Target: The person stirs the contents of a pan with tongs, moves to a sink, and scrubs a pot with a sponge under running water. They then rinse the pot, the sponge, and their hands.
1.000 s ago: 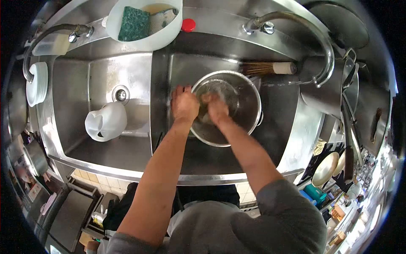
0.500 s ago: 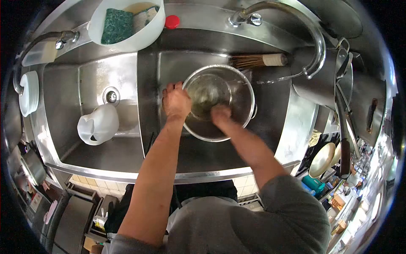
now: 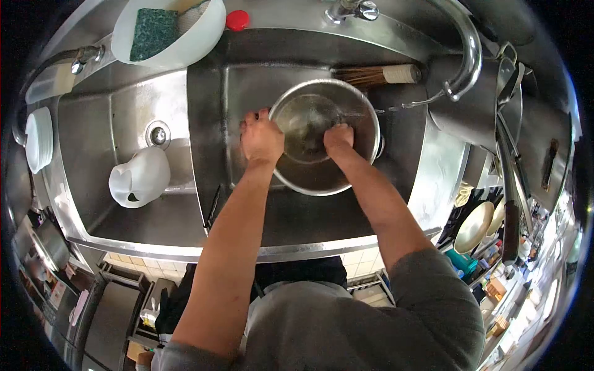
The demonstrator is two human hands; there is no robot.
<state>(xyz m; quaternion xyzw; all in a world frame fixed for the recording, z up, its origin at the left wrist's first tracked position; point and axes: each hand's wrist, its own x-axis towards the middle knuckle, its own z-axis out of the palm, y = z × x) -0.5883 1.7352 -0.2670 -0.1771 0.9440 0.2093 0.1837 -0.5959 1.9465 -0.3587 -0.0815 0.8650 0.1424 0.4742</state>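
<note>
Sink front: a smooth steel edge point(image 3: 297, 251) crosses beneath both forearms.
Left hand: the left hand point(image 3: 263, 137) lies against the left side of the rim, fingers a little apart and bent outside the pot; whether the thumb hooks the metal, I cannot tell.
Right hand: the right hand point(image 3: 339, 137) is inside the pot, right of its middle, knuckles up and fingers bent in; whether it pinches anything, I cannot tell.
Pot: the round steel pot point(image 3: 322, 193) sits upright in the right basin, between and around the hands, with no long axis; its small side handle point(image 3: 381, 146) is on the right, nearer the right hand. Shallow, cloudy liquid shows inside.
Left basin: a cut jug point(image 3: 143, 176) of thin, whitish plastic lies near the round drain point(image 3: 158, 134).
Brush: just beyond the pot, thin brown bristles run sideways to a pale, wrapped handle point(image 3: 400, 74).
Tap: a curved, shiny spout point(image 3: 470, 62) reaches in from the right; a thin stream point(image 3: 427, 102) leaves it toward the pot.
Back ledge: a milky plastic tub point(image 3: 207, 42) holds a rough green scouring pad point(image 3: 153, 32), beside a flat red cap point(image 3: 237, 20).
</note>
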